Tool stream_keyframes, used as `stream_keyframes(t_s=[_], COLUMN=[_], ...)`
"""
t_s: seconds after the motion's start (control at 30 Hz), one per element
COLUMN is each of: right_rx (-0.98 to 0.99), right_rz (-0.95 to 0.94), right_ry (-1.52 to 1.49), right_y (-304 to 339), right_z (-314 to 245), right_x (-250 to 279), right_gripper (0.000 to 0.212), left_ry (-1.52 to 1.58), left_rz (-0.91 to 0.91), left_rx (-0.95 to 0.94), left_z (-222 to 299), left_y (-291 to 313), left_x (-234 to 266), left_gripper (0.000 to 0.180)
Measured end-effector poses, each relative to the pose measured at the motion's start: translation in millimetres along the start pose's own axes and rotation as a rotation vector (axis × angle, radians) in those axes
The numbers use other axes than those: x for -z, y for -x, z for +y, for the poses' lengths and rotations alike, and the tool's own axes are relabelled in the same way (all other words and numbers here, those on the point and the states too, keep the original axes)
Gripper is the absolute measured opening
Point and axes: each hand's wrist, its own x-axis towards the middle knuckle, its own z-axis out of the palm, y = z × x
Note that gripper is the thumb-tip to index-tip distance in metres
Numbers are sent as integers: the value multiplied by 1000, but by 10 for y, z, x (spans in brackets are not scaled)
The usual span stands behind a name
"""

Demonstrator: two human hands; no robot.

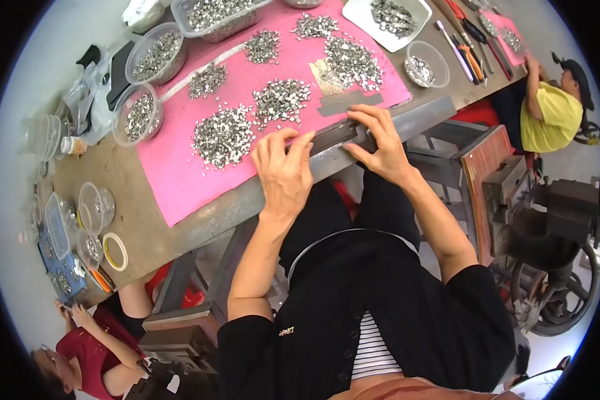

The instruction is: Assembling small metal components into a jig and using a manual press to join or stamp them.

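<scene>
A dark, narrow metal bar with a long recess (pixel 331 137) lies at the table's front edge, between my two hands. My left hand (pixel 285 175) is closed on its left end, fingertips pressed to it. At the other end my right hand (pixel 382 148) grips it, fingers on the far side and thumb on the near side. Just beyond the bar, a flat grey piece (pixel 350 103) rests on the pink mat (pixel 180 193). Piles of small shiny metal pieces (pixel 223 137) cover parts of the mat. Whether any such piece sits in the bar is too small to tell.
Clear plastic tubs of metal pieces (pixel 138 115) stand along the left. A white tray (pixel 397 41) and a round tub (pixel 440 65) sit at the back right, near several hand tools (pixel 470 50). People work at both sides, one in yellow (pixel 550 117), one in red (pixel 90 347).
</scene>
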Motion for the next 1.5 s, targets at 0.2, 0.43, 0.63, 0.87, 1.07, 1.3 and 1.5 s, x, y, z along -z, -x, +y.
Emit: stream_keyframes(t_s=[0.2, 0.43, 0.63, 0.87, 1.07, 1.3, 1.5], right_rx=[-22, 62, 91, 91, 103, 66, 145], right_rz=[118, 132, 181, 202, 199, 140, 179], right_ry=[29, 69, 100, 122, 130, 116, 139], right_y=[-53, -27, 11, 16, 27, 6, -166], right_z=[41, 53, 70, 66, 84, 33, 55], right_x=[-171, -193, -233, -224, -258, -137, -158], right_gripper=[60, 53, 48, 47, 49, 46, 22], left_ry=[-29, 199, 675, 1185, 1280, 877, -30], left_rz=[-47, 152, 485, 315, 231, 38, 126], left_rx=[-36, -146, 476, 885, 951, 680, -4], left_z=[-32, -28, 143, -136, -11, 235, 133], left_y=[-52, 294, 721, 811, 813, 777, 379], left_x=[37, 137, 423, 768, 853, 534, 302], left_gripper=[33, 34, 38, 38, 46, 38, 37])
